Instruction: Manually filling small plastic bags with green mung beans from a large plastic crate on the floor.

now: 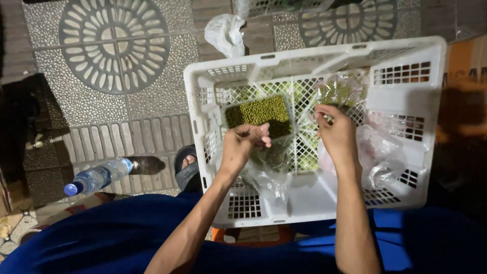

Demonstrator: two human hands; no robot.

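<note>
In the head view we see a white perforated plastic crate [314, 56] filling the centre and right of the frame, resting on our lap. Our left hand [242, 146], at centre, has its fingers [261, 136] pinched together on the clear plastic bag of green mung beans [259, 112] lying inside the crate. Our right hand [336, 133], just right of centre, has its fingers closed on a second clear bag of green beans [341, 90] in the crate's upper right. A clear plastic water bottle with blue cap [99, 176] lies on the patterned paved floor [111, 45] at lower left.
</note>
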